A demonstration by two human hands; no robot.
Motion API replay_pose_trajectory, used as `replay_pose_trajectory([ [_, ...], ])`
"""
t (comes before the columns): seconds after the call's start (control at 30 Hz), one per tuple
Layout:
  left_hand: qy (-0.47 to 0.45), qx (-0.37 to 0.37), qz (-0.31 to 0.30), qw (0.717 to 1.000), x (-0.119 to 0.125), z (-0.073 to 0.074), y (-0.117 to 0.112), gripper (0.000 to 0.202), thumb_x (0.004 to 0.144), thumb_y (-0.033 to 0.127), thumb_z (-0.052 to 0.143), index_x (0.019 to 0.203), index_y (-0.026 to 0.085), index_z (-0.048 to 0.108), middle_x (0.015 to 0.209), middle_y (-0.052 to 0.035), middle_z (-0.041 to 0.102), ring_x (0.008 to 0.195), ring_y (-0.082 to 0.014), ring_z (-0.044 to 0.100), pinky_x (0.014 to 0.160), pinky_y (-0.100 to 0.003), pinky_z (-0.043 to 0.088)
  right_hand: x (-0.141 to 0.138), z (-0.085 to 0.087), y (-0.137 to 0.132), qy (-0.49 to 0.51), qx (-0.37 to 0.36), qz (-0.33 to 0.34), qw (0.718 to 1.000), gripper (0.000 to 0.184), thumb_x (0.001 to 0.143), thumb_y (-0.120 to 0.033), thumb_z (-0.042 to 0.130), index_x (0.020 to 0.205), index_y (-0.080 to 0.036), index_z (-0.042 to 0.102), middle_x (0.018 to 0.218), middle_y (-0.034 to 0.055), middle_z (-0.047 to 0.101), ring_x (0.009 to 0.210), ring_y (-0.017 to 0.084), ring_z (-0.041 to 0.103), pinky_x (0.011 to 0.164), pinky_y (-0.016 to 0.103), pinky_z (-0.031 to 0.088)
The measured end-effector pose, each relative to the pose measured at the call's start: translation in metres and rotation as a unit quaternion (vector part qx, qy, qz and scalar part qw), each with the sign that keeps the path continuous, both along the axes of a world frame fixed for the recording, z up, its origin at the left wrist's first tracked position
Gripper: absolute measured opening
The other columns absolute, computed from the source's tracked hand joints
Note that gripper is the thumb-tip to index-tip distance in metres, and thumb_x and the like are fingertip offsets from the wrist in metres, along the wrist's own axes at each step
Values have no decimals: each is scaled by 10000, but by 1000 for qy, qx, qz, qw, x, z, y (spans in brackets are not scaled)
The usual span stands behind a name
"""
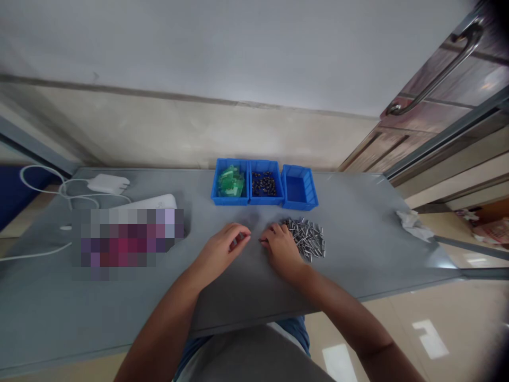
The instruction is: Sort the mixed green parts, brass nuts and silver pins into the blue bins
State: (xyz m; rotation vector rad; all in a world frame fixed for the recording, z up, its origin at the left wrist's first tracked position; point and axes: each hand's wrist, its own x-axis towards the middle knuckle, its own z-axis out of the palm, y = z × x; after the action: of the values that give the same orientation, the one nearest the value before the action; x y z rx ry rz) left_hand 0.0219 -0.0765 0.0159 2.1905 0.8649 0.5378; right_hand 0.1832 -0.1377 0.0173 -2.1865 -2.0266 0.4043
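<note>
Silver slim metal pins: one loose heap, just right of the right hand; plenty left, by my judgement, finished amount not discernible. Small dark metal parts: inside the middle blue plastic bin, beyond both hands. Right hand: fingertips pinched, seemingly on a small dark piece. Left hand: thumb and fingers slightly apart, nothing visible between.
</note>
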Motion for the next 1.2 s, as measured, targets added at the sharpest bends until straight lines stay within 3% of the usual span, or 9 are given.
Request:
replay_pose_trajectory([
  [0.57, 10, 3, -19, 1000, 1, -1, 1, 137, 856, 245, 414, 916, 203, 529, 882, -10, 551, 694, -101, 528, 617, -215, 447, 0, 0, 6, -25, 6, -24, 999, 154, 799, -184, 474, 926, -169, 559, 989, 112, 542, 913, 239, 419, 757, 350, 341],
  [0.77, 14, 6, -21, 1000, 2, 0, 1, 145, 855, 244, 410, 914, 203, 536, 886, -16, 559, 700, -109, 530, 616, -225, 447, 4, -5, 7, 19, -2, -32, 999, 186, 786, -122, 453, 920, -168, 574, 925, 94, 581, 890, 218, 452, 773, 335, 345],
  [0.9, 13, 11, -24, 1000, 2, -1, 1, 137, 856, 237, 410, 920, 200, 526, 888, -18, 559, 707, -112, 528, 654, -245, 444, 7, -8, 10, 101, 56, -44, 992, 229, 793, -94, 411, 895, -153, 606, 913, 101, 567, 885, 206, 474, 792, 324, 363],
  [1.07, 20, -16, -25, 999, 2, -2, 0, 122, 850, 251, 427, 926, 203, 510, 870, -10, 559, 690, -109, 528, 660, -251, 444, 7, 1, 13, 336, 127, -62, 931, 214, 778, -117, 440, 890, -175, 613, 884, 57, 580, 824, 152, 526, 767, 274, 400],
  [1.2, 22, -45, -11, 999, 3, -3, -1, 126, 822, 280, 483, 925, 207, 475, 801, 12, 544, 642, -103, 515, 600, -232, 431, -2, 2, 14, 507, 82, -95, 853, 144, 750, -189, 500, 834, -204, 616, 810, 15, 608, 732, 136, 550, 697, 266, 421],
])
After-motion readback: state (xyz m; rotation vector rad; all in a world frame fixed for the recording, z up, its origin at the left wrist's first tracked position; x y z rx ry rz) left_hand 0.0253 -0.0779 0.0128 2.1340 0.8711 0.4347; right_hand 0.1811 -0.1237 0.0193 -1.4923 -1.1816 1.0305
